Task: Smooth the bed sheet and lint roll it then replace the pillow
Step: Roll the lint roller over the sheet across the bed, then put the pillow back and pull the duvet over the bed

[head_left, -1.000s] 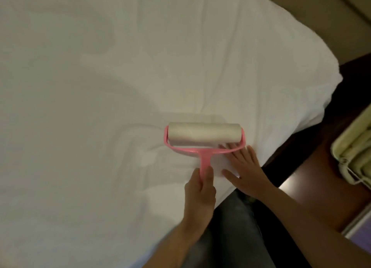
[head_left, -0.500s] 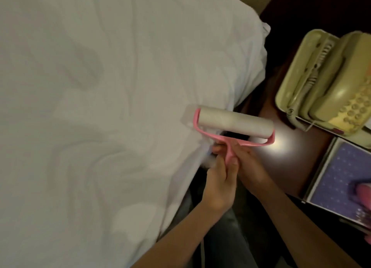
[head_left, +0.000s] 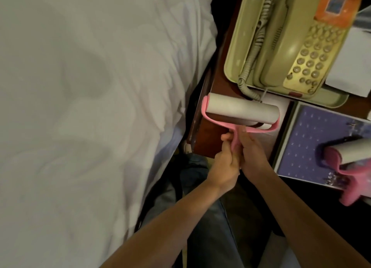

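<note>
Fingers of my left hand and right hand are gripping the lint roller handle, its roll just beside the telephone

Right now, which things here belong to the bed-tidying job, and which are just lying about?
Part of the job: bed sheet; lint roller, gripped by its pink handle in the left hand and right hand.
Lying about: telephone; purple binder; second pink roller on the binder; wooden nightstand.
</note>
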A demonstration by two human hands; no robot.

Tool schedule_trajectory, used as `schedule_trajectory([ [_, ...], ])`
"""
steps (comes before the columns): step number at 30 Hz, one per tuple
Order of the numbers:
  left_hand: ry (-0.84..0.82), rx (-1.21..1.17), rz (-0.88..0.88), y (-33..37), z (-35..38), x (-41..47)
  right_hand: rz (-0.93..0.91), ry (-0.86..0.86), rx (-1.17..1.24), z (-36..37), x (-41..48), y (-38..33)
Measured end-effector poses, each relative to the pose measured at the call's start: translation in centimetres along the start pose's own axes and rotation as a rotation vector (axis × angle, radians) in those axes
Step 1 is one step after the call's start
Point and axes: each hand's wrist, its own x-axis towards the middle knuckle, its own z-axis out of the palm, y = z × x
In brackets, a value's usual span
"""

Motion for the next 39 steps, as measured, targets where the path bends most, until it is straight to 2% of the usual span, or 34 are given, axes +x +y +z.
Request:
schedule_trajectory([
  [6,0.099,0.177,0.051,1.2,0.5,0.0,0.001,-0.004,-0.006,-0.3,0.7,0.2],
  [10,0.227,0.574,0.095,1.4,0.0,0.5,0.039,-0.029,-0.011,-0.6,1.1,0.5],
  [12,0.238,0.643,0.090,1.5,-0.3,0.7,0.036,-0.034,-0.015,-0.8,1.3,0.5],
  [17,0.219,0.613,0.115,1.7,-0.4,0.6,-0.001,0.002,-0.103,-0.8,1.2,0.7],
  [22,0.166,0.511,0.020,2.2,-1.3,0.7,-0.022,0.074,-0.194,-0.7,0.6,0.9],
  [31,0.342,0.348,0.028,3.9,-3.3,-0.4,-0.009,0.303,-0.321,-0.5,-1.4,1.7],
  [36,0.307,0.325,-0.064,4.3,-3.3,-0.4,0.001,0.273,-0.484,0.5,-0.7,0.3],
  [39,0.343,0.282,-0.031,4.2,-3.6,0.1,-0.015,0.330,-0.534,0.4,0.4,0.4],
])
